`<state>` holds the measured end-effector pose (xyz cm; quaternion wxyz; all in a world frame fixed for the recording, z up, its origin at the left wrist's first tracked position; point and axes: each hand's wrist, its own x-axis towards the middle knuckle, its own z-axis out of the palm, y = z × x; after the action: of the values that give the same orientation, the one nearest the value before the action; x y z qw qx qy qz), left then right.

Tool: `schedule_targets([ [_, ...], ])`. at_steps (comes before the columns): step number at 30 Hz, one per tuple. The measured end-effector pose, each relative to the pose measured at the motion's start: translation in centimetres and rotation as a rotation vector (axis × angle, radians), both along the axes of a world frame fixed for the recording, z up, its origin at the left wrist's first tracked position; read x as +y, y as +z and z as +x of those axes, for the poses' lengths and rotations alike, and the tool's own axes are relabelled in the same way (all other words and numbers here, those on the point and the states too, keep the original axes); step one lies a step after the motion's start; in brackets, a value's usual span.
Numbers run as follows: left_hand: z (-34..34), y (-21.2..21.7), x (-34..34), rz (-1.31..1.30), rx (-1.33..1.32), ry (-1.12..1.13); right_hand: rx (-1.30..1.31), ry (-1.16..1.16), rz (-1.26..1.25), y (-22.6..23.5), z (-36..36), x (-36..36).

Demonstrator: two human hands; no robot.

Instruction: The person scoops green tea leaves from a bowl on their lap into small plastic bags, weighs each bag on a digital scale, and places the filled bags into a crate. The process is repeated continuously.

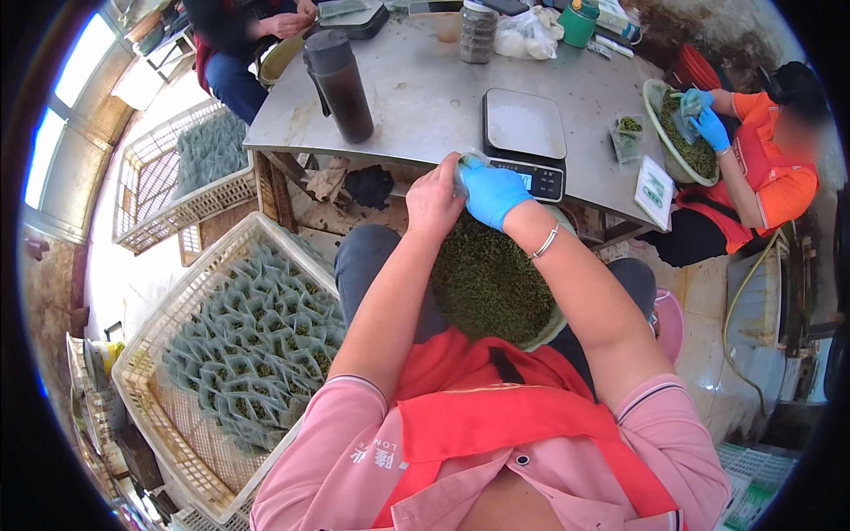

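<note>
My bare left hand (434,200) and my blue-gloved right hand (492,192) meet at the table's front edge. Both are closed on a small translucent plastic bag (459,181), mostly hidden by my fingers. Just beyond my right hand lies a digital scale (524,125) with a pale weighing plate. Below my hands, between my knees, a basin (550,334) holds a heap of small dark-green plant pieces (489,281). At my left, a plastic crate (195,450) contains many upright translucent bags (257,341) with green filling.
A dark bottle (340,87) and a lidded jar (478,32) stand on the metal table (416,97). Another crate (142,211) sits farther left. At right, a co-worker's gloved hands (708,126) work over a green-filled basin (653,91). Another person's hands (292,21) show at the far left.
</note>
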<state>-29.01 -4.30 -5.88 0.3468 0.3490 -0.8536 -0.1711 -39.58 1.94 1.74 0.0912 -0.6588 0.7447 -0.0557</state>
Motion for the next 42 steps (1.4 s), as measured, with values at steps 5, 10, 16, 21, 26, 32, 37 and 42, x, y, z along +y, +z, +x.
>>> schedule_targets([
  [5,-0.1,0.2,0.0,0.002,0.036,0.005,-0.080,0.097,-0.108,-0.5,-0.9,0.9],
  [10,0.2,0.8,0.5,-0.001,0.016,0.001,-0.071,0.094,-0.357,-0.6,0.5,3.7],
  [16,0.0,0.8,0.6,-0.097,0.038,-0.062,0.006,-0.010,-0.138,-1.9,-0.1,1.5],
  [21,0.2,1.1,0.8,-0.003,-0.083,0.007,-0.176,0.121,-0.137,-1.3,-1.6,1.9],
  [26,-0.1,1.5,0.3,0.354,0.011,0.174,-0.973,-0.115,-0.501,3.8,-6.8,6.0],
  [32,0.1,0.8,-0.3,0.600,0.166,0.180,0.038,-0.631,-0.661,-2.4,-30.3,5.3],
  [37,-0.7,1.4,-0.6,0.626,0.126,0.150,0.131,-0.842,-0.414,-5.5,-38.2,5.5],
  [42,1.4,0.6,-0.8,0.815,0.322,0.064,-0.164,-0.491,-1.125,-1.9,-21.5,3.1],
])
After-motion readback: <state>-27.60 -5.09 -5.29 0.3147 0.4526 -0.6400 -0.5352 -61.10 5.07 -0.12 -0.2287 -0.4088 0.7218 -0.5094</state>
